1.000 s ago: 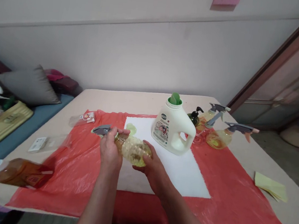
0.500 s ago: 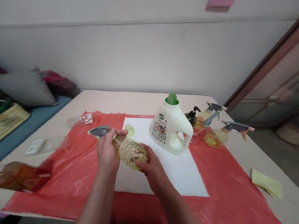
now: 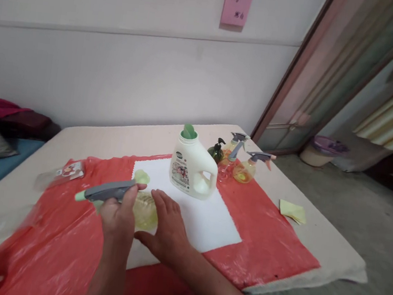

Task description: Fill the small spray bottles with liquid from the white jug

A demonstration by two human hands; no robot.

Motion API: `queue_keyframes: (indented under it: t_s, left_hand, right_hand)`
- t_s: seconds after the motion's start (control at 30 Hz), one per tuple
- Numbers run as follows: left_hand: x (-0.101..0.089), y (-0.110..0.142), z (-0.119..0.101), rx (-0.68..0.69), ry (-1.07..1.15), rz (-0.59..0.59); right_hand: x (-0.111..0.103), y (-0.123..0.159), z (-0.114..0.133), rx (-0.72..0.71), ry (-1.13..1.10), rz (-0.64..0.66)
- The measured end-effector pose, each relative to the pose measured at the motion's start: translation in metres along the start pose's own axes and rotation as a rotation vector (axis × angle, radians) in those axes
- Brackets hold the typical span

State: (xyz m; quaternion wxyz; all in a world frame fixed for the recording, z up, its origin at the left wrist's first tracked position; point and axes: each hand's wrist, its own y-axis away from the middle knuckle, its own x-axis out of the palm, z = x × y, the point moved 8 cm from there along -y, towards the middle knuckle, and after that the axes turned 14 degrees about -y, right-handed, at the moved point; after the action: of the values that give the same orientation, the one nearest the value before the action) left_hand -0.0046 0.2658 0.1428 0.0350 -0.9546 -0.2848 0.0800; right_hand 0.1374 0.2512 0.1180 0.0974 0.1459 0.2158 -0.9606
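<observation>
A clear, ribbed spray bottle [image 3: 145, 210] with pale yellow liquid is held low over the white sheet [image 3: 216, 225]. Its grey trigger head, tipped in light green, points left. My left hand [image 3: 118, 212] is closed around the neck below that head and hides part of it. My right hand [image 3: 170, 232] cups the right side of the bottle's body, fingers at the far side and thumb at the near side. Just beyond stands a white detergent jug [image 3: 194, 168], a green scoop-like piece [image 3: 188, 131] in its mouth. A pale green lid-like piece [image 3: 141, 177] lies on the sheet.
At the back right stand a dark pump bottle [image 3: 216, 152] and several spray bottles [image 3: 245, 171]. Yellow paper [image 3: 292, 211] lies near the right edge. Clear packages [image 3: 62, 173] lie on the left. Red plastic [image 3: 263, 250] covers part of the table.
My view has swung right. The spray bottle has turned from lying tilted between my hands to a more upright pose, its head level. My right hand has shifted along its body.
</observation>
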Motion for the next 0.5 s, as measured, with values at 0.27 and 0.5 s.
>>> queue_keyframes:
  t_s: [0.27, 0.5]
  left_hand:
    - [0.041, 0.026, -0.018, 0.141, -0.100, 0.255]
    - [0.055, 0.026, -0.007, 0.221, -0.187, 0.431]
  right_hand:
    - [-0.030, -0.001, -0.002, 0.062, 0.067, -0.256]
    - [-0.108, 0.000, -0.003, 0.049, -0.209, -0.550]
